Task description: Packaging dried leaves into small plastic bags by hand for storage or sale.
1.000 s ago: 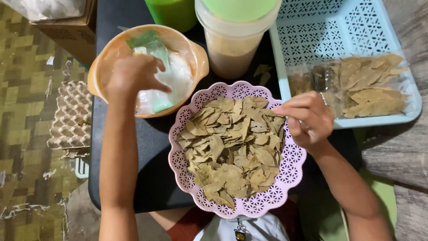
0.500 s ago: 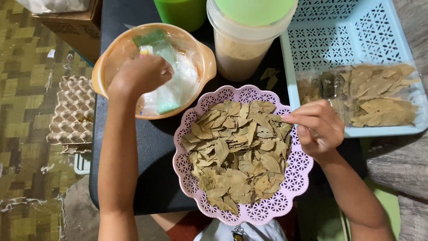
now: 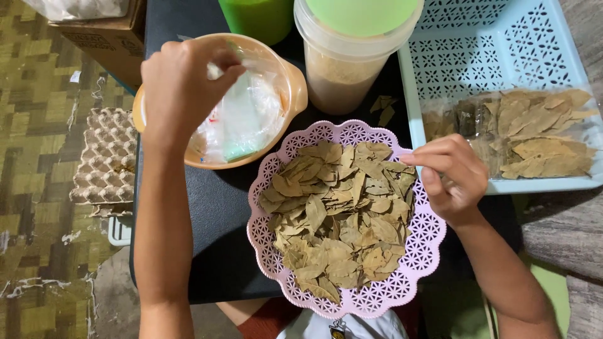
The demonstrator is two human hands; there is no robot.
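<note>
My left hand (image 3: pixel 179 88) has lifted, fingers now pinched on a clear bag (image 3: pixel 242 116) over the orange bowl (image 3: pixel 295 88). My right hand (image 3: pixel 449 176) stays at the pink basket (image 3: pixel 264 207) of dried leaves (image 3: pixel 339 220), fingers together; whether they hold a leaf, I cannot tell.

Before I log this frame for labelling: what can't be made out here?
- Head view: what the left hand pinches over the orange bowl; its fingers cover it.
- Whether the right hand grips a leaf at the pink basket; curled fingers hide it.
- The green container; its top is cut by the upper edge.
- Packets in the blue tray; cut by the right edge.
</note>
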